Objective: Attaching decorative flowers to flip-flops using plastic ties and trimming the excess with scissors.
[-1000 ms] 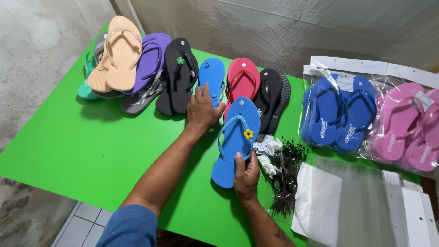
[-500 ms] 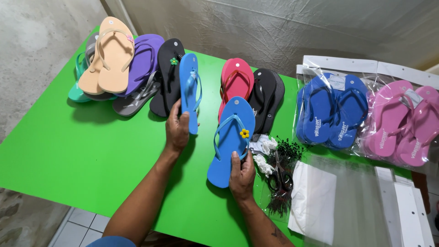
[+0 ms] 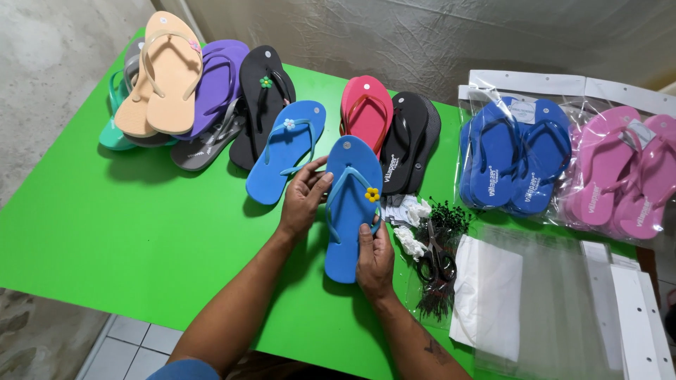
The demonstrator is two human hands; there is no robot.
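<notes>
On the green table (image 3: 105, 232) lies a blue flip-flop with a yellow flower (image 3: 351, 211) on its strap. My left hand (image 3: 304, 198) grips its left edge and strap, fingers curled. My right hand (image 3: 374, 259) holds its lower right edge near the heel. A second blue flip-flop with a white flower (image 3: 287, 151) lies flat just left of it, beside my left hand, not touched.
Peach, purple, black, grey and teal flip-flops (image 3: 183, 91) are piled at the back left. Red (image 3: 366, 105) and black (image 3: 412, 141) ones lie behind. Bagged blue (image 3: 507, 162) and pink (image 3: 623, 176) pairs sit right. Scissors (image 3: 436, 262), black ties, clear bags (image 3: 535, 302) lie near right.
My left hand carried the second blue flip-flop from the pile, laid it flat on the table, let go, and moved onto the flip-flop with the yellow flower.
</notes>
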